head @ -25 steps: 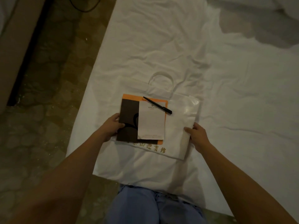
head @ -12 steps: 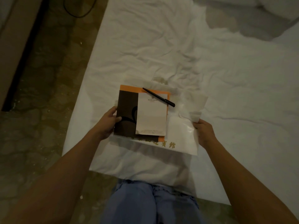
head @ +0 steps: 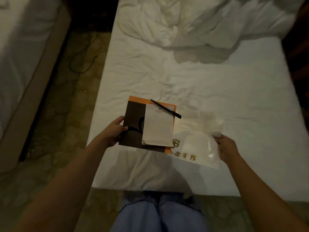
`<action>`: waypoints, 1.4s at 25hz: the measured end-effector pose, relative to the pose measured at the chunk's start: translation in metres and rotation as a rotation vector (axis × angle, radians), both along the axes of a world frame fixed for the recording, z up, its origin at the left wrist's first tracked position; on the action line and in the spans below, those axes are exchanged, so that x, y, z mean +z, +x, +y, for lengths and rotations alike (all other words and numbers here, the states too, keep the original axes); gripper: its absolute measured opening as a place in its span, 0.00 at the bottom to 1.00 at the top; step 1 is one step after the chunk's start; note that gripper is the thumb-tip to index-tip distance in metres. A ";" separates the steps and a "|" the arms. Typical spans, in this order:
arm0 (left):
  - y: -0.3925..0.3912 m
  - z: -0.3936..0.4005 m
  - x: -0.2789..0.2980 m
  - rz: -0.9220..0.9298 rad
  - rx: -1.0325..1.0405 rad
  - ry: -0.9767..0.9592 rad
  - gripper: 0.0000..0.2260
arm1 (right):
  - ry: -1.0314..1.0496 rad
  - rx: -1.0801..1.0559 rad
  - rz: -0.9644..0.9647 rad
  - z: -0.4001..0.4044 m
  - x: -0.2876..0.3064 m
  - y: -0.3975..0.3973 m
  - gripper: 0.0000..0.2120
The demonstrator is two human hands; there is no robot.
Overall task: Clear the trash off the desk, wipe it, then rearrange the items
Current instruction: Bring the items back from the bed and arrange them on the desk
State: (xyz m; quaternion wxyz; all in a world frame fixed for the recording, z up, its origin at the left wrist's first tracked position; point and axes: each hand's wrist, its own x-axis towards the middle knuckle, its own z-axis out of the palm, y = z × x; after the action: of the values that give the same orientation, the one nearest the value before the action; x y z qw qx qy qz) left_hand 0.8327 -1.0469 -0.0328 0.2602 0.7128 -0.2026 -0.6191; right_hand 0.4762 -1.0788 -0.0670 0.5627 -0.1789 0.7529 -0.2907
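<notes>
Keep the stack level so the pen (head: 165,108) stays put on the notepad (head: 158,126) and brown folder (head: 133,124), pinched by left hand (head: 115,131) over the bed (head: 217,91). Right hand (head: 228,148) gripping plastic bag (head: 199,144), now pulled out rightward from beneath; earlier underneath.

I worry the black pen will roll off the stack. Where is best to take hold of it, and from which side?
Probably pinch the pen at mid-barrel, from above. It lies loose and diagonal across the white notepad and orange folder, capped end overhanging the right edge. The left hand grips the stack, so the right hand must first drop the plastic bag.
</notes>
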 end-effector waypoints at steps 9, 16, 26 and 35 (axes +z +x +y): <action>-0.118 -0.016 0.083 0.008 -0.331 -0.117 0.24 | -0.155 -0.393 -0.074 0.096 0.081 -0.107 0.10; -0.294 0.023 0.128 0.107 -0.585 -0.190 0.23 | -0.295 -0.691 -0.038 0.244 0.134 -0.235 0.07; -0.573 0.204 0.168 0.311 -1.032 -0.214 0.20 | -0.400 -1.084 0.218 0.530 0.200 -0.400 0.08; -0.806 0.336 0.183 0.343 -1.458 -0.148 0.21 | -0.485 -1.566 0.261 0.711 0.215 -0.477 0.08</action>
State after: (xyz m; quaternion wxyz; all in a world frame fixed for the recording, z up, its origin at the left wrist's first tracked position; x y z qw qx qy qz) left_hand 0.0265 -0.7108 0.1501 -0.1406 0.2723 -0.6207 -0.7217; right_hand -0.0012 -0.3676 0.1479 0.0515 0.2481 0.6353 -0.7296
